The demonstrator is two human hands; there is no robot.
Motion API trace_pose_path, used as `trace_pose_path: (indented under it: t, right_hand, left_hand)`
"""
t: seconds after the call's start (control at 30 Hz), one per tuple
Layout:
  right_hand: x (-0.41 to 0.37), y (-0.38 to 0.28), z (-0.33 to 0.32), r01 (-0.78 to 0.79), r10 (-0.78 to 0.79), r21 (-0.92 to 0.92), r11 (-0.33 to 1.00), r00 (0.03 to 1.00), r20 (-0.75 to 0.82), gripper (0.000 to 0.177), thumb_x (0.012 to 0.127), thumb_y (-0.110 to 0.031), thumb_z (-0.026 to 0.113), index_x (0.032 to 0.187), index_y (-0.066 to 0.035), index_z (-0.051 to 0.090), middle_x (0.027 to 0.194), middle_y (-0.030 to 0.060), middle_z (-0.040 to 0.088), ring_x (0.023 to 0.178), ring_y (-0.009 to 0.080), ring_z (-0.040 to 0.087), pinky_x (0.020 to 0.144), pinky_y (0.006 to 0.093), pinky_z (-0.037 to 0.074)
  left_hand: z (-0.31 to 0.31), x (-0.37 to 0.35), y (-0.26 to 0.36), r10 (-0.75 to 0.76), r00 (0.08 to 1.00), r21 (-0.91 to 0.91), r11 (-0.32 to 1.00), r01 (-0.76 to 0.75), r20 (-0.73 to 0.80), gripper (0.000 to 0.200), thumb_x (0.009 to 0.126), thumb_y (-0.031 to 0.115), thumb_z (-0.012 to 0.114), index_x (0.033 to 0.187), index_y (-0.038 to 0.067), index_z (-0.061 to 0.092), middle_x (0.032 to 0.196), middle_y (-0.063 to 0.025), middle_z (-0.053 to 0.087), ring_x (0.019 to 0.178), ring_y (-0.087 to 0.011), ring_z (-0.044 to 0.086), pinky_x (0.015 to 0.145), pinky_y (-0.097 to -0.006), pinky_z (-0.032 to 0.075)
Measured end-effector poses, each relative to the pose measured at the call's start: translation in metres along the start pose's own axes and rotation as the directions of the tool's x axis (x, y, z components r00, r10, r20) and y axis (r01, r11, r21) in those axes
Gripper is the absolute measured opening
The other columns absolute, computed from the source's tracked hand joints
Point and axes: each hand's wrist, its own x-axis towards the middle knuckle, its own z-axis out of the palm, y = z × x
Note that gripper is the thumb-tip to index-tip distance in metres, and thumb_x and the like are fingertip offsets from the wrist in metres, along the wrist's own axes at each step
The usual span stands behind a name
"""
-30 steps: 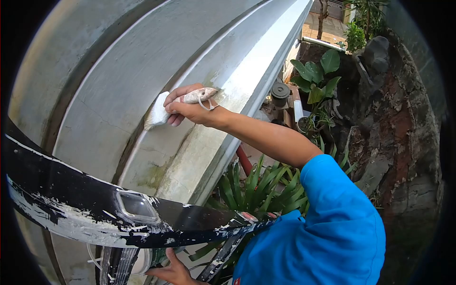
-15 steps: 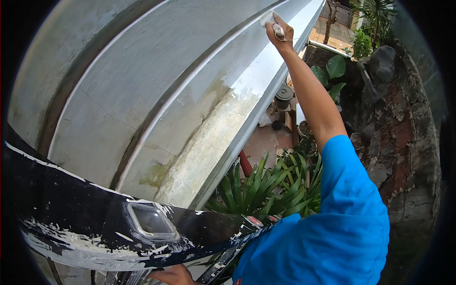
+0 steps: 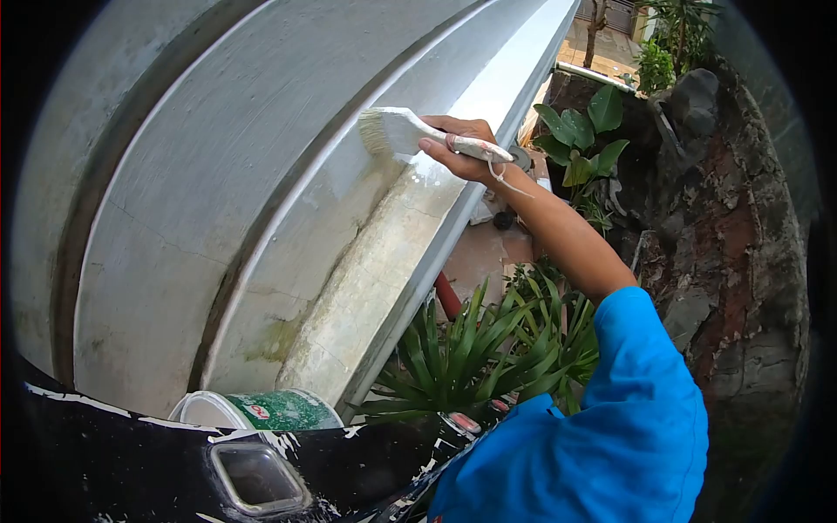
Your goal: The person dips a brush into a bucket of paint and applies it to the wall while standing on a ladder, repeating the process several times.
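My right hand (image 3: 462, 155) is closed around the white-smeared handle of a paintbrush (image 3: 403, 129), which has a string loop at its end. Its pale bristles point left, at or just over the grey wall face beside a ledge (image 3: 384, 253). The upper stretch of that ledge is bright white, while the lower stretch is rough, stained and yellowish. At the lower left lies a green and white paint can (image 3: 283, 410), partly hidden behind a black, paint-spattered edge (image 3: 157, 462). My left hand is out of sight.
Curved grey wall bands (image 3: 174, 200) fill the left side. Below the ledge grow long-leaved plants (image 3: 471, 357), near a red pipe (image 3: 447, 296). A rough rock wall (image 3: 732, 253) stands on the right, with broad-leaved plants (image 3: 580, 131) beside it.
My right hand has brought the paintbrush down and left from the ledge's far upper end. The paint can has come into view at the lower left, and my left hand has left the view.
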Motion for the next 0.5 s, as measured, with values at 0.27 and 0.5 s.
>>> trace_pose_path:
  t: [0.27, 0.5]
  right_hand:
    - [0.050, 0.117, -0.064, -0.221, 0.104, -0.213, 0.952, 0.884, -0.455, 0.024, 0.086, -0.021, 0.067, 0.098, 0.000, 0.070, 0.074, 0.0099, 0.069, 0.066, 0.0121, 0.064, 0.061, 0.0264, 0.051]
    - [0.019, 0.021, 0.023, 0.044, -0.117, -0.174, 0.984, 0.890, -0.441, 0.014, 0.083, -0.007, 0.065, 0.094, 0.002, 0.065, 0.071, 0.0131, 0.063, 0.060, 0.0238, 0.061, 0.055, 0.0320, 0.049]
  left_hand:
    - [-0.001, 0.005, -0.003, 0.101, 0.995, 0.074, 0.992, -0.099, -0.025, 0.095, 0.074, 0.022, 0.084, 0.134, -0.016, 0.020, 0.121, -0.0314, 0.049, 0.104, -0.0302, 0.054, 0.094, -0.0411, 0.044]
    - [0.001, 0.004, 0.013, 0.090, 0.996, 0.070, 0.993, -0.090, 0.002, 0.099, 0.074, 0.019, 0.083, 0.139, -0.013, 0.016, 0.130, -0.0316, 0.041, 0.115, -0.0330, 0.046, 0.101, -0.0438, 0.037]
